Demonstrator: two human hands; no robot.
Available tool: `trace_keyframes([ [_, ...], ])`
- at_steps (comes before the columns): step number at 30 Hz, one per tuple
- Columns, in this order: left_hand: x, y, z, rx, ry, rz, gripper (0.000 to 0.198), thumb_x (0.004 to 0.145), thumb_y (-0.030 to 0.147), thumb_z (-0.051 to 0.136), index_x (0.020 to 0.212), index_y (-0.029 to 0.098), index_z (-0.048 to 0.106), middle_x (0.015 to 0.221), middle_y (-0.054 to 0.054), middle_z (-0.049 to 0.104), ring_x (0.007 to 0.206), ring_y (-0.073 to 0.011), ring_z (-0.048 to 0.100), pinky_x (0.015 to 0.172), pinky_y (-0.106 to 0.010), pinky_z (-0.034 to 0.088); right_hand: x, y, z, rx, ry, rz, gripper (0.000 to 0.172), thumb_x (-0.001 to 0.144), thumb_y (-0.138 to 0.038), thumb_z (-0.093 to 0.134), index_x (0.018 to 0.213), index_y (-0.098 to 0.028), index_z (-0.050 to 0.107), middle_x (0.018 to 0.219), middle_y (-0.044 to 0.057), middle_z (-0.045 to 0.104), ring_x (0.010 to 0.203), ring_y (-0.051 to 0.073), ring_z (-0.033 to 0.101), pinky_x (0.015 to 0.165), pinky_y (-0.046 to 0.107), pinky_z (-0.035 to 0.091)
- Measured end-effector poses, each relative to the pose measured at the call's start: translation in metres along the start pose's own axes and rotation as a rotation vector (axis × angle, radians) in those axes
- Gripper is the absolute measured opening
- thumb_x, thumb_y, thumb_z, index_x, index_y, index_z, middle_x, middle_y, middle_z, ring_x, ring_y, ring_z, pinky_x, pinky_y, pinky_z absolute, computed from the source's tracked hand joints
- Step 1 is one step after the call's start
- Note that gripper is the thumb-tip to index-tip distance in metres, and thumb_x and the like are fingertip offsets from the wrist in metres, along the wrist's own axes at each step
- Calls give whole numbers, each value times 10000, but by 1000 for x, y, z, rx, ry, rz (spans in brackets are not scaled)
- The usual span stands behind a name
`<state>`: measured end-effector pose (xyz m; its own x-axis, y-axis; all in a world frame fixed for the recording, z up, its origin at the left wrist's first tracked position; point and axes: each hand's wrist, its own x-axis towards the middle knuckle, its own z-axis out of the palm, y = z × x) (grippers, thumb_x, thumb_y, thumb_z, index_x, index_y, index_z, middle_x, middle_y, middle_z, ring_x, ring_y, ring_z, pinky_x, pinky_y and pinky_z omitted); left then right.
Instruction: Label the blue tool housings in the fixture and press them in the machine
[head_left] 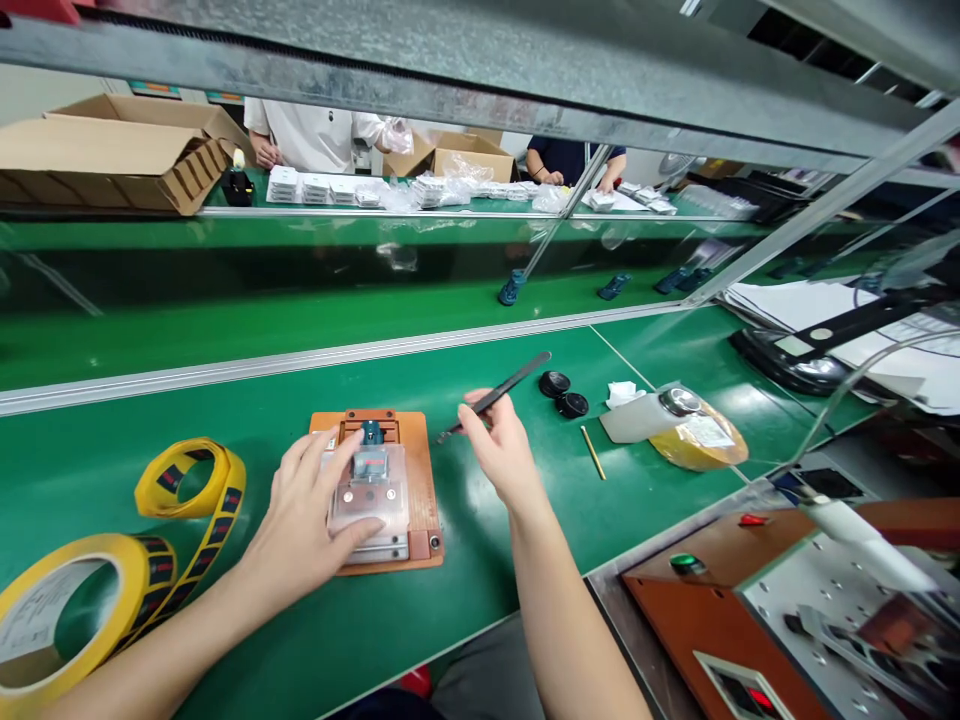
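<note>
An orange-brown fixture plate (422, 478) lies on the green bench in front of me, with a clear acrylic cover (373, 495) on top and a small blue part (371, 432) at its far end. My left hand (304, 520) rests on the cover, fingers spread over it and thumb along its near edge. My right hand (501, 450) hovers just right of the fixture, fingers pinched on dark tweezers (495, 396) whose tip points toward the fixture's upper right corner.
A yellow label roll (71, 600) with a looped strip (196, 480) lies at the left. Two black caps (562, 394), a thin stick (592, 452) and a tipped yellow bottle (679, 428) lie to the right. An orange machine (750, 600) stands near right. Other people work across the far bench.
</note>
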<state>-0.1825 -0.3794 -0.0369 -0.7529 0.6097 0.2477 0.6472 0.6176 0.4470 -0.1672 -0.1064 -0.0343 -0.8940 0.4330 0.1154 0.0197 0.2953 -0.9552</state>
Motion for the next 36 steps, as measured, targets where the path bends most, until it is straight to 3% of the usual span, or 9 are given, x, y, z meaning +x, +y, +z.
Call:
trace_keyframes([
  [4, 0, 0, 3, -119, 86, -11, 868, 843, 371, 758, 1552, 259, 270, 1426, -145, 528, 1312, -340, 511, 1042, -541, 492, -28, 39, -25, -594, 91, -95, 288, 982, -388, 399, 1147, -197, 538, 962, 103, 633, 928, 283, 619, 852, 466, 517],
  [7, -33, 8, 7, -89, 370, 211, 844, 811, 181, 793, 1523, 329, 363, 1390, -109, 535, 1292, -316, 536, 1099, -559, 467, -43, 69, -39, -765, 93, -125, 331, 968, -312, 348, 1137, -149, 582, 990, 157, 608, 970, 320, 581, 862, 493, 504],
  [9, -66, 12, 14, -129, 452, 390, 745, 838, 48, 714, 1463, 368, 464, 1273, -52, 618, 1181, -244, 617, 1123, -525, 473, -49, 80, -46, -811, 101, -108, 359, 951, -287, 367, 1160, -127, 609, 976, 167, 591, 950, 333, 557, 856, 522, 495],
  [13, -115, 14, 27, -115, 133, 603, 475, 985, 13, 418, 1366, 231, 600, 1088, -21, 765, 1142, -184, 665, 1211, -461, 391, -56, 65, -42, -829, 171, -198, 420, 971, -334, 452, 1318, -146, 598, 1162, 190, 552, 1108, 352, 492, 970, 573, 435],
  [17, -116, 8, 30, -16, -60, 640, 490, 1010, 5, 316, 1348, 181, 624, 1264, -33, 734, 1279, -154, 595, 1258, -385, 266, -52, 24, -7, -473, -305, -394, 357, 1029, -334, 451, 1332, -356, 639, 1321, 81, 508, 1279, 276, 415, 1115, 486, 359],
  [19, -109, 5, 30, -10, -73, 651, 455, 1016, 35, 355, 1336, 194, 636, 1256, -32, 740, 1248, -143, 615, 1247, -364, 279, -47, 14, 12, -356, -534, -433, 353, 1039, -344, 453, 1335, -416, 633, 1367, 46, 478, 1310, 255, 390, 1148, 469, 330],
  [22, -103, 2, 30, -10, -52, 702, 400, 1028, 74, 387, 1300, 177, 662, 1252, -21, 744, 1225, -133, 625, 1253, -344, 241, -37, 20, 29, -312, -653, -450, 352, 1042, -373, 466, 1361, -421, 607, 1391, 48, 453, 1328, 252, 369, 1179, 491, 277],
  [31, -108, 2, 38, -79, -65, 660, 428, 1047, 90, 315, 1270, 168, 672, 1256, -14, 742, 1250, -121, 605, 1265, -330, 207, -22, 23, 37, -350, -680, -404, 335, 1041, -372, 466, 1323, -422, 640, 1289, 59, 455, 1283, 251, 388, 1160, 485, 306],
  [36, -104, -1, 42, -95, 17, 711, 316, 1033, 144, 438, 1200, 162, 706, 1162, -36, 778, 1124, -134, 673, 1222, -316, 323, -25, 11, 46, -305, -666, -388, 312, 1039, -341, 470, 1253, -377, 695, 1248, 59, 467, 1271, 244, 409, 1164, 473, 303],
])
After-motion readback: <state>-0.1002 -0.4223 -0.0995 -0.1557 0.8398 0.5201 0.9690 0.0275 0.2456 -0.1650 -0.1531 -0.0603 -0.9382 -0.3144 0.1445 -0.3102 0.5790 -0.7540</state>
